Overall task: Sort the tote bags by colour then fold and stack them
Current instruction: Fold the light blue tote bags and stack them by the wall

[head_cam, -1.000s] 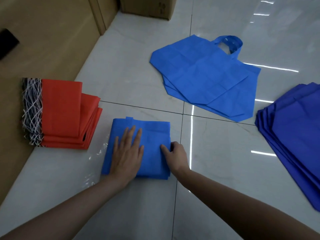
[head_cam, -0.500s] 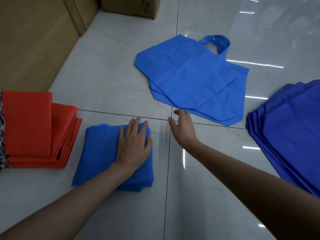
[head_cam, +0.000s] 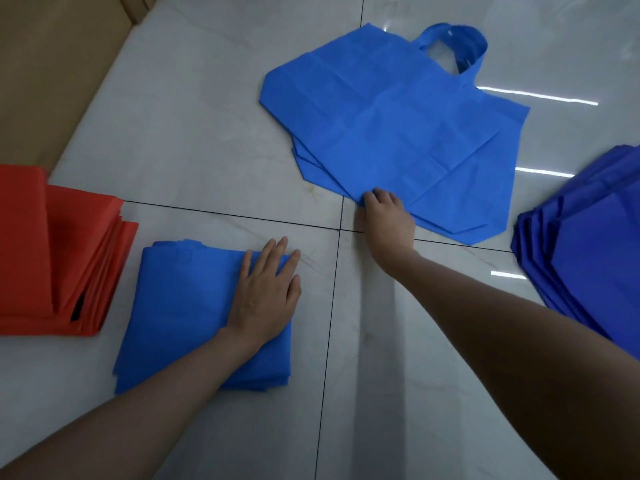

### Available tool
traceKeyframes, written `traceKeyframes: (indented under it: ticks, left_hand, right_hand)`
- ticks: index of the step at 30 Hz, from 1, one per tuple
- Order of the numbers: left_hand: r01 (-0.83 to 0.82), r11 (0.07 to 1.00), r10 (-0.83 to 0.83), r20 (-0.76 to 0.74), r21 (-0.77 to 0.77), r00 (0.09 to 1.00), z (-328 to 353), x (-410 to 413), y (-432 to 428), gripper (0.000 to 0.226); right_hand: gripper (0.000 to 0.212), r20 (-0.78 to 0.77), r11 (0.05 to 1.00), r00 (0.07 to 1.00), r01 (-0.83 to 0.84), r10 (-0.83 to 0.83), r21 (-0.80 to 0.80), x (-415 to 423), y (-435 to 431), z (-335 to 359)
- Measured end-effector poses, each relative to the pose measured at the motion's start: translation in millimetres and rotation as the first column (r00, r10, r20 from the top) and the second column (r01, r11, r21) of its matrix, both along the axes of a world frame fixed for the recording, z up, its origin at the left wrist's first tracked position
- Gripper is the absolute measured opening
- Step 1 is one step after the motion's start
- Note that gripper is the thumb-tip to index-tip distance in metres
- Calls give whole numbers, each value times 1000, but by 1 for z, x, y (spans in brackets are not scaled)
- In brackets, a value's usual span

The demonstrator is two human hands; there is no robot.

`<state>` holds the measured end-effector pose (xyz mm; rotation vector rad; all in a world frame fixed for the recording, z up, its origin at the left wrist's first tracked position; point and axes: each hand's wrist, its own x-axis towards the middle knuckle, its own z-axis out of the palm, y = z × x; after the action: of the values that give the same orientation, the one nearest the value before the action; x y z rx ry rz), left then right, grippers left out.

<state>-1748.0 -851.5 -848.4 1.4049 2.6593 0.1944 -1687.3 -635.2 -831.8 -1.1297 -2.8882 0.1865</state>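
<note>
- Head view. Floor (head_cam: pixel 207 150): glossy pale stone-look tiles with dark grout lines and streaks of reflected light.
- Folded blue stack (head_cam: pixel 187 306): matte non-woven fabric, rectangular, several layers showing at its near edge; lies on the near-left tile.
- Left hand (head_cam: pixel 266 292): flat, palm down, fingers straight and slightly spread, resting on the right part of the folded blue stack; fingertips reach its far edge.
- Flat blue tote bags (head_cam: pixel 398 126): same mid-blue fabric, unfolded, creased in a grid, at least 2 layers offset; handle loop (head_cam: pixel 474 46) at the far side. They lie beyond the grout cross.
- Right hand (head_cam: pixel 388 216): arm stretched forward, fingers curled, gripping the near edge of the flat blue tote bags.
- Red stack (head_cam: pixel 52 254): folded, many layers fanned, just left of the folded blue stack, apart from it.
- Dark blue pile (head_cam: pixel 595 244): unfolded, layered, at the right edge.
- Tan wall panel (head_cam: pixel 52 64): far left.
</note>
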Motion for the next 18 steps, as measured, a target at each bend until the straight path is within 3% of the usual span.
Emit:
traceKeyframes:
  ticks: [5, 9, 11, 14, 18]
  left_hand:
    - [2, 1000, -2, -4, 11, 1000, 1, 0, 0, 52]
    - [14, 1000, -14, 4, -10, 1000, 4, -1, 0, 54]
    - [-3, 1000, 3, 19, -2, 1000, 6, 0, 1, 57]
    - [-79, 997, 77, 104, 20, 992, 12, 4, 6, 72]
    - [-190, 975, 158, 242, 118, 957, 26, 7, 8, 92]
  right_hand:
    - [36, 131, 993, 989, -76, 64, 89, 21, 8, 10]
    - [33, -28, 992, 993, 116, -115, 46, 59, 19, 31]
    - [31, -119, 994, 990, 86, -77, 67, 93, 24, 39]
    - [27, -117, 998, 993, 29, -22, 58, 161, 18, 41]
    - [25, -110, 994, 988, 98, -104, -56, 235, -2, 40]
